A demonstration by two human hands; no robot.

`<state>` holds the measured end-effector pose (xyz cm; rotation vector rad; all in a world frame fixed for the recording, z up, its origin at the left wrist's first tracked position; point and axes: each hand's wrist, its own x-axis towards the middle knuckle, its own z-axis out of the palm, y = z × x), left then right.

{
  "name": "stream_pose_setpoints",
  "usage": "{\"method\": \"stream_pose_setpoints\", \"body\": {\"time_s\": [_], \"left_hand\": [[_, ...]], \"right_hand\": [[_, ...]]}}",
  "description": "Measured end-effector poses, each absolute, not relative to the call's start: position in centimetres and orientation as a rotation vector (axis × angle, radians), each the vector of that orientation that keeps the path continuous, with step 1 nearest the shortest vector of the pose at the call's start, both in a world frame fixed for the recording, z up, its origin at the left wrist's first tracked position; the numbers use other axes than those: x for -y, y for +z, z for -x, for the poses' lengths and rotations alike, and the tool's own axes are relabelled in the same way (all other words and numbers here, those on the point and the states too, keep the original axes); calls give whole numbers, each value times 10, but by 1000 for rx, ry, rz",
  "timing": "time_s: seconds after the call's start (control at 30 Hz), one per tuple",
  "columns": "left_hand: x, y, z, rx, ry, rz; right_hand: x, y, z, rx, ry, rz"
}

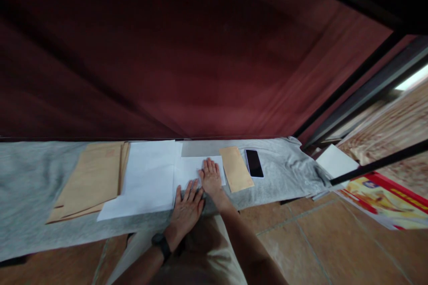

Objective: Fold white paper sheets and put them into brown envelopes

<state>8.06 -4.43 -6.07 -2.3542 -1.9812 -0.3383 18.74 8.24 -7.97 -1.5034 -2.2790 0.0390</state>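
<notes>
Head view: you're working with one folded white sheet [192, 170], lying on the grey cloth [30, 187] straight in front of you, between the white paper stack [147, 178] and the single brown envelope [236, 168]. Count: one stack of brown envelopes [88, 180] at far left (number of pieces not readable), one white stack, one folded sheet, one loose envelope, one phone [254, 163] lying screen up and dark just right of that envelope.

Your left hand [186, 207] is lying flat, fingers spread, palm down on the sheet's near edge, gripping nothing; a black watch [162, 244] is sitting on that wrist. Your right hand [210, 177] is pressing flat on the sheet too, fingers together and extended, not closed on anything.

Writing: red-and-yellow poster [384, 198] on the floor at right, text too blurred to read.
</notes>
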Motion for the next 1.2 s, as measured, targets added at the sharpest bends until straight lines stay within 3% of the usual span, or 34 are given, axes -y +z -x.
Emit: {"method": "stream_pose_setpoints", "body": {"time_s": [0.43,0.83,1.2], "left_hand": [[32,-69,-80,2028,-391,2334],[-59,-70,-71,2114,-396,2349],[-76,-58,-55,2203,-364,2195]], "right_hand": [[-5,-89,-232,2272,-65,1487],[1,-83,-228,2215,-56,1535],[2,-80,-228,2200,-16,1531]]}}
